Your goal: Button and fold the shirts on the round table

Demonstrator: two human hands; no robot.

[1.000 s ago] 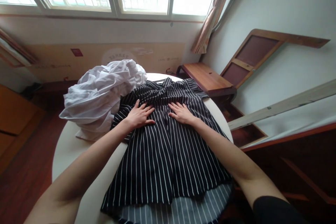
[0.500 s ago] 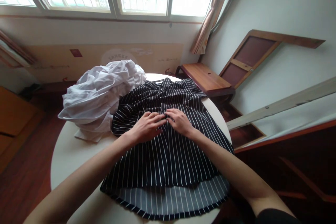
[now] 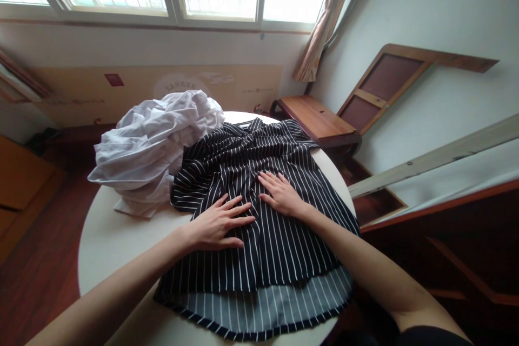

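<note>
A black shirt with thin white stripes (image 3: pixel 259 248) lies spread on a round white table (image 3: pixel 113 238), its collar at the far side and its hem toward me. My left hand (image 3: pixel 221 223) lies flat on the shirt's left middle, fingers spread. My right hand (image 3: pixel 281 194) rests flat on the cloth just right of the shirt's centre line, fingers stretched out. Neither hand holds anything. The inner grey side of the back hem (image 3: pixel 267 311) shows below the front panels.
A crumpled heap of white cloth (image 3: pixel 154 143) sits on the table's far left, touching the striped shirt. A low wooden bench (image 3: pixel 316 119) and leaning wooden frames (image 3: pixel 389 86) stand at the right. Windows and a curtain (image 3: pixel 320 27) line the far wall.
Both hands slid toward me down the shirt, met at the centre, then parted; my left hand now lies lower and further left. The shirt has shifted a little away from me.
</note>
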